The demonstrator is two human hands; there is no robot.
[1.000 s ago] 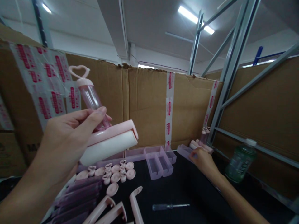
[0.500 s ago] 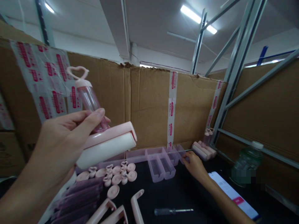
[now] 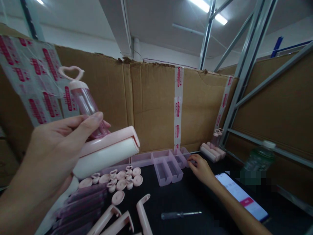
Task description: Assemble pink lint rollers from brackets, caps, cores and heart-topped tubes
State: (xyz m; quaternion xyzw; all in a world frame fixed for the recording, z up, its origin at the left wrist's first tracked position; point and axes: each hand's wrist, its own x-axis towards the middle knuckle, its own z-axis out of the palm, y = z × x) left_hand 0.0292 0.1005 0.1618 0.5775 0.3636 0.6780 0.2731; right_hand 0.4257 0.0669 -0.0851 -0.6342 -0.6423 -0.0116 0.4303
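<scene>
By the purple tray (image 3: pixel 184 154), right hand (image 3: pixel 201 168) curls, hold unclear; left hand (image 3: pixel 65 142) clasps roller (image 3: pixel 110 151).

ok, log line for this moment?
left hand: holds roller by handle | right hand: at rightmost tray | screwdriver: on table, untouched

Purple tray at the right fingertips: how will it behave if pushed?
The purple tray is probably light, as its translucent walls look thin. Nudged by the right hand, it would likely slide across the black tabletop rather than roll, given its boxy shape. Its straight edges suggest it's fairly stiff, though a hard squeeze might flex the walls.
</scene>
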